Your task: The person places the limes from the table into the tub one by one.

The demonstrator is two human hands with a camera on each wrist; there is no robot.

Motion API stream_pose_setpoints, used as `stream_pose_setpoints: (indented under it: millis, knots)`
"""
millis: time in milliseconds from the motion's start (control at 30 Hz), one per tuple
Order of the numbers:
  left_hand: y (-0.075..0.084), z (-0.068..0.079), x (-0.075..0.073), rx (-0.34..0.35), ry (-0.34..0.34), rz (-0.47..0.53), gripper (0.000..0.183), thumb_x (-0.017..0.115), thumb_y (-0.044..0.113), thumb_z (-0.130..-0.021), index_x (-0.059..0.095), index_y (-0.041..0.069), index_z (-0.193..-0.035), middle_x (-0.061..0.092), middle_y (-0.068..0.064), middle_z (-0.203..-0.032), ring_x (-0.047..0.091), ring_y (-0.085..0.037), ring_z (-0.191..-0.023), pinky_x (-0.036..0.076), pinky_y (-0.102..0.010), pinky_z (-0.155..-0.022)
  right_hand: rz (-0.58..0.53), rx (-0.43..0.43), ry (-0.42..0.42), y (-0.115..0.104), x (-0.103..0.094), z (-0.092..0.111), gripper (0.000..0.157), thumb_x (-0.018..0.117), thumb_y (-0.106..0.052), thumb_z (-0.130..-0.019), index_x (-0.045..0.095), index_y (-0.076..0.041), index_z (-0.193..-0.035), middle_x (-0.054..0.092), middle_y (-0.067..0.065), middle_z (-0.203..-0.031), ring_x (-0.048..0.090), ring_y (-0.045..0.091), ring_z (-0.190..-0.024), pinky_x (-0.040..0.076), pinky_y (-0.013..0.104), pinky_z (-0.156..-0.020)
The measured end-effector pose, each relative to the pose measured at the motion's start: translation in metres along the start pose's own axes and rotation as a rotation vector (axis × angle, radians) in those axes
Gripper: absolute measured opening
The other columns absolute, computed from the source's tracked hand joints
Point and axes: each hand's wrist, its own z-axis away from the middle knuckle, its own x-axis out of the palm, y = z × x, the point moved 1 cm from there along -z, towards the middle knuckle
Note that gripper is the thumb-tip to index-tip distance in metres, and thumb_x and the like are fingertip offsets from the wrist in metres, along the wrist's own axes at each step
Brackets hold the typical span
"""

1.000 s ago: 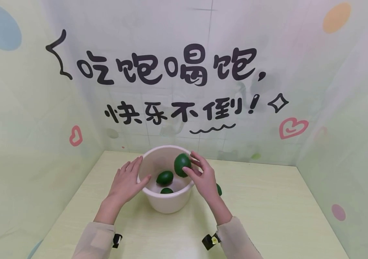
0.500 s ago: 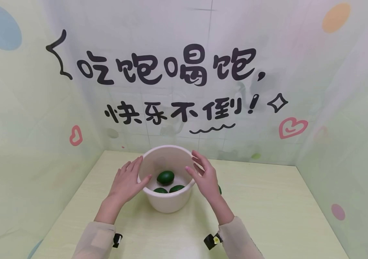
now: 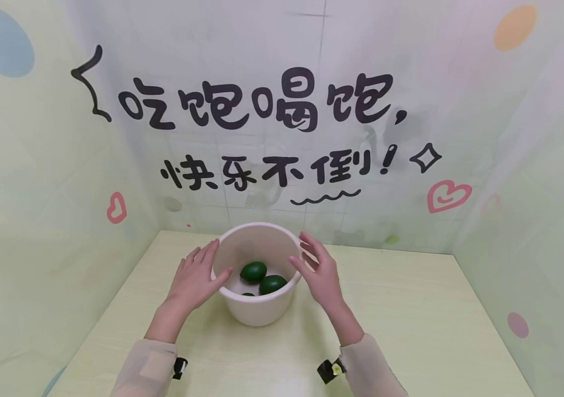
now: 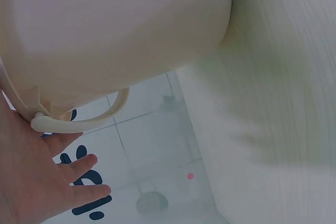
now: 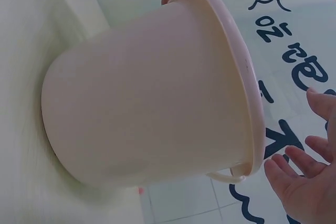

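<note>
A pale pink plastic bucket (image 3: 257, 311) stands upright on the table, its mouth tilted toward the head view. Inside lie two dark green egg-shaped fruits (image 3: 253, 272); a sliver of a third fruit (image 3: 248, 294) shows above the near rim. My left hand (image 3: 193, 278) rests on the rim's left side, its thumb reaching over the edge. Its fingers look spread and fairly straight beside the bucket's handle (image 4: 84, 124) in the left wrist view. Just off the right rim is my right hand (image 3: 323, 273), holding nothing, fingers loosely bent; the right wrist view shows a gap.
The light wooden table (image 3: 420, 320) spreads around the bucket. Printed fabric walls stand at its back and sides, the back wall (image 3: 242, 138) carrying black lettering. A black strap piece (image 3: 330, 370) hangs at the right sleeve.
My right hand let go of a green fruit, which dropped into the bucket, and then drew slightly right. Fruits shifted inside. A green item beside the right wrist is out of sight. The left hand stayed.
</note>
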Motion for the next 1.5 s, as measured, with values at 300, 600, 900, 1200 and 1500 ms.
stream_pose_setpoints:
  millis: [300,600,900,1200,1500]
  knots:
    - [0.0,0.0,0.0,0.001,0.0,0.003,0.081,0.055,0.049,-0.096,0.025,0.005,-0.157,0.035,-0.018,-0.16,0.031,-0.047,-0.144,0.023,-0.073,-0.115,0.012,-0.011,0.021,0.007,-0.008,0.002,0.058,0.075,-0.01,-0.089,0.052,-0.003,-0.142,0.055,0.017,-0.145,0.054,0.041,-0.133,0.047,0.05,-0.107]
    - [0.0,-0.001,0.0,-0.004,0.0,0.009,0.081,0.056,0.048,-0.096,0.025,0.006,-0.157,0.035,-0.018,-0.16,0.03,-0.048,-0.145,0.023,-0.073,-0.115,0.02,0.013,0.031,0.015,-0.016,0.006,0.058,0.075,-0.013,-0.088,0.053,-0.008,-0.142,0.055,0.014,-0.145,0.054,0.04,-0.133,0.047,0.049,-0.108]
    - [-0.001,-0.001,0.001,-0.008,-0.003,0.012,0.081,0.055,0.049,-0.096,0.025,0.006,-0.157,0.035,-0.018,-0.16,0.03,-0.048,-0.145,0.023,-0.073,-0.115,0.03,0.023,0.034,0.02,-0.022,0.01,0.059,0.075,-0.012,-0.088,0.052,-0.006,-0.143,0.054,0.016,-0.146,0.054,0.037,-0.134,0.046,0.05,-0.108]
    - [-0.002,-0.002,0.004,-0.006,0.001,0.012,0.081,0.056,0.049,-0.096,0.025,0.006,-0.157,0.034,-0.017,-0.16,0.03,-0.048,-0.145,0.022,-0.073,-0.115,0.057,0.024,0.054,0.031,-0.03,0.015,0.057,0.074,-0.012,-0.089,0.053,-0.004,-0.142,0.055,0.019,-0.144,0.054,0.04,-0.133,0.047,0.049,-0.108]
    - [-0.002,-0.002,0.003,-0.006,0.0,0.011,0.081,0.056,0.048,-0.096,0.024,0.006,-0.157,0.034,-0.018,-0.16,0.03,-0.048,-0.144,0.023,-0.072,-0.115,0.055,0.053,0.051,0.038,-0.04,0.02,0.056,0.073,-0.012,-0.09,0.053,-0.003,-0.141,0.054,0.019,-0.146,0.053,0.038,-0.134,0.045,0.05,-0.11]
